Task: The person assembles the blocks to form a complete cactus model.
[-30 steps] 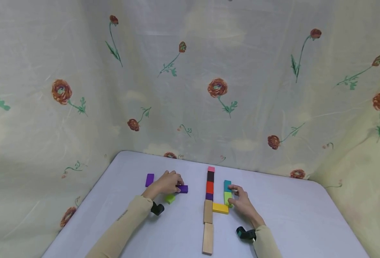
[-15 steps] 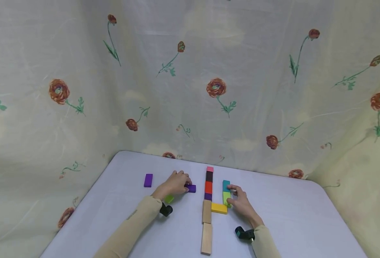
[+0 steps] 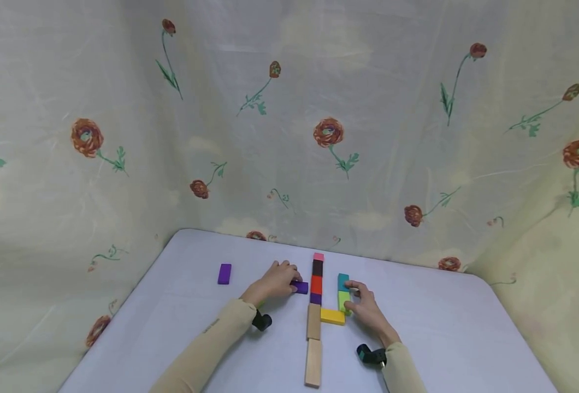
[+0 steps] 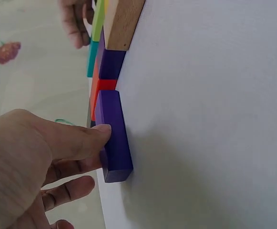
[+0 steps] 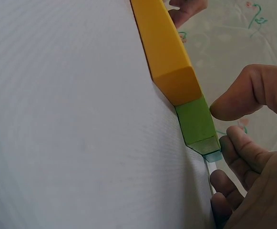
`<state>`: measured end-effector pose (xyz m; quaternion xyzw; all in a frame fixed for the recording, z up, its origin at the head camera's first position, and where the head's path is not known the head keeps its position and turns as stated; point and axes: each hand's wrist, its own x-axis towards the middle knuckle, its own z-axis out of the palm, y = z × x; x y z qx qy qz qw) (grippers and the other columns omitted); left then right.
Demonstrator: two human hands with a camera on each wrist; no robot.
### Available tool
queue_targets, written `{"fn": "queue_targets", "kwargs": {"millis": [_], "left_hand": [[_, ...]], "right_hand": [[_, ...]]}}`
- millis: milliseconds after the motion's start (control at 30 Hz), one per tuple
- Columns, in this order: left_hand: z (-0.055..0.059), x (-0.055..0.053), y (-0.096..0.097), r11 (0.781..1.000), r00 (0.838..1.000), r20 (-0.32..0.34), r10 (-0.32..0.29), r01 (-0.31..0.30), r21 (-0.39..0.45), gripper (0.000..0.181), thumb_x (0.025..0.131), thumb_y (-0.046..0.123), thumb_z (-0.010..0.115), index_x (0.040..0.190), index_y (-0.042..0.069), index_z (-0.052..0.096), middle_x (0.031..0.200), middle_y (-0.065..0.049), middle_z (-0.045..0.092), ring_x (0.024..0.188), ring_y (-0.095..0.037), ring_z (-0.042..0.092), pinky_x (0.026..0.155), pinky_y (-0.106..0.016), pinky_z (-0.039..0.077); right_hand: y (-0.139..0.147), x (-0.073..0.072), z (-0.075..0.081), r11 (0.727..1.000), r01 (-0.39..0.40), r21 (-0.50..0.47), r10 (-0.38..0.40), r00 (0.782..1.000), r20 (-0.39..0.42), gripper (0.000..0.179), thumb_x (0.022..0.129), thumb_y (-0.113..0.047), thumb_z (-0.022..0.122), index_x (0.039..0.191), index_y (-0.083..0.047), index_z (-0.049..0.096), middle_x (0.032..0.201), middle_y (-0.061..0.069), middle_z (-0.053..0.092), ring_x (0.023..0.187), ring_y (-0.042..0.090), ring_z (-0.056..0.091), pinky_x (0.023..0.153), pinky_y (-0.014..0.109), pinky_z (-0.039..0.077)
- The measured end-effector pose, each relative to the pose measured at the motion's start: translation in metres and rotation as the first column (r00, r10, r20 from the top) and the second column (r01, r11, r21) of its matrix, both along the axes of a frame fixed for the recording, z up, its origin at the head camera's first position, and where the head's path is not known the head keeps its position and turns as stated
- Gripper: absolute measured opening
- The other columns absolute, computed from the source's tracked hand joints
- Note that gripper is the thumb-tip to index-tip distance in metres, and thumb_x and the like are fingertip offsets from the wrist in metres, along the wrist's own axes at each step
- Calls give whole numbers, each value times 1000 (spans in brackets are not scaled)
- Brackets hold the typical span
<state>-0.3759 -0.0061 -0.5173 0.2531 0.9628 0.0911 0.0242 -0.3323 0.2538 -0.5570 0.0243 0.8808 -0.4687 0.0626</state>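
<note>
My left hand (image 3: 276, 281) pinches a dark purple block (image 3: 301, 287) between thumb and fingers. In the left wrist view this purple block (image 4: 115, 138) lies crosswise, its far end close to the red block (image 4: 106, 85); whether they touch is hard to tell. My right hand (image 3: 370, 314) rests beside a teal block (image 3: 343, 281) and a lime green block (image 3: 343, 299) standing end to end. Its thumb is at the green block, a finger at the teal one, the other fingers loose. A yellow block (image 3: 332, 316) bridges from the row to the green block.
The central row runs through pink (image 3: 318, 256), black (image 3: 317, 267), red and purple (image 3: 315, 298) blocks, then two wooden blocks (image 3: 313, 322). Another purple block (image 3: 224, 274) lies at the left. A lime block (image 3: 261, 304) is mostly hidden behind my left wrist.
My left hand has slid the purple block rightward across the table, up close to the red block in the row. My right hand has stayed by the teal and green blocks.
</note>
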Motion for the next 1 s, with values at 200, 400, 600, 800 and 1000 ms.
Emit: {"fn": "queue_targets", "kwargs": {"millis": [200, 400, 600, 800, 1000], "left_hand": [[0, -1, 4, 1000, 1000, 7, -5, 5, 3, 23, 89, 25, 70, 112, 22, 73, 108, 5, 64, 101, -13, 49, 96, -39, 38], [-1, 0, 7, 1000, 1000, 2, -6, 6, 3, 24, 90, 24, 69, 114, 23, 72, 113, 4, 64, 105, -15, 50, 98, -41, 38], [-4, 0, 9, 1000, 1000, -2, -1, 1, -9, 25, 91, 24, 67, 116, 23, 72, 118, 3, 63, 109, -16, 51, 98, -40, 38], [-4, 0, 9, 1000, 1000, -9, -4, 4, -15, 25, 91, 25, 67, 116, 24, 72, 114, 3, 62, 104, -15, 50, 95, -38, 38], [-2, 0, 5, 999, 1000, 14, 7, -8, 40, 30, 87, 31, 72, 116, 24, 71, 117, 5, 63, 108, -15, 52, 98, -40, 37]], "right_hand": [[0, -1, 0, 1000, -3, 2, 3, 1000, -10, 57, 85, -10, 61, 139, -11, 41, 146, 18, 33, 134, 39, 29, 111, 62, 24], [1, -1, -2, 1000, -1, 7, 1, 1000, -13, 57, 85, -10, 61, 139, -11, 41, 147, 17, 33, 135, 39, 29, 111, 62, 24], [1, 0, -2, 1000, 1, 7, -1, 1000, -13, 57, 85, -10, 60, 139, -11, 42, 147, 18, 33, 134, 39, 29, 111, 62, 25], [0, 0, -1, 1000, -2, 14, 2, 1000, -13, 57, 86, -11, 60, 139, -11, 41, 147, 19, 32, 134, 40, 29, 110, 62, 25], [0, -1, -2, 1000, -1, 15, 1, 1000, -14, 57, 86, -10, 60, 140, -11, 40, 147, 19, 31, 134, 40, 29, 111, 62, 25]]}}
